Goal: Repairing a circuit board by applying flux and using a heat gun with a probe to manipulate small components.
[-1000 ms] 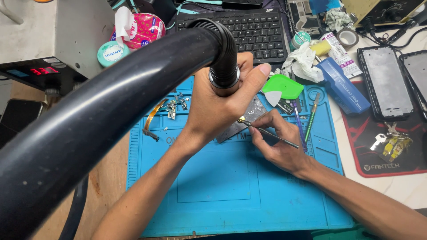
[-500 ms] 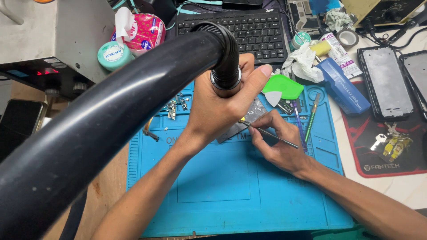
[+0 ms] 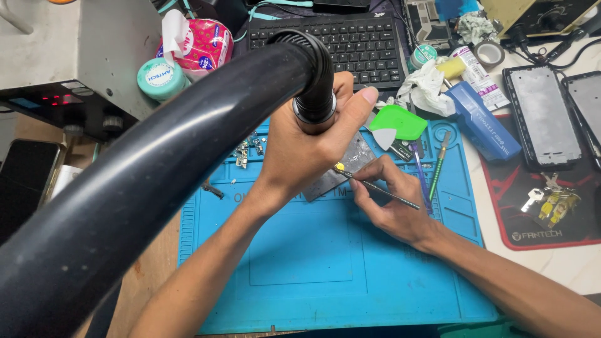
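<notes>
My left hand (image 3: 307,147) grips the black nozzle end (image 3: 315,103) of a thick black hose (image 3: 144,188) and points it down over a grey metal plate (image 3: 347,163) on the blue work mat (image 3: 313,263). To the right of it, my right hand (image 3: 391,200) holds thin metal tweezers (image 3: 382,188). Their tip touches a small yellow piece (image 3: 339,167) at the plate's edge, just under my left palm. What lies below the nozzle is hidden by my left hand.
A black keyboard (image 3: 350,44) lies behind the mat. Green and white picks (image 3: 394,125), a blue box (image 3: 482,119), phone frames (image 3: 544,116), keys (image 3: 551,203) and tape (image 3: 488,53) crowd the right. A grey station (image 3: 69,56), a teal jar (image 3: 161,78) and a phone (image 3: 25,181) stand left.
The hose has swung slightly right and lower in view. Both hands stay in nearly the same place over the plate.
</notes>
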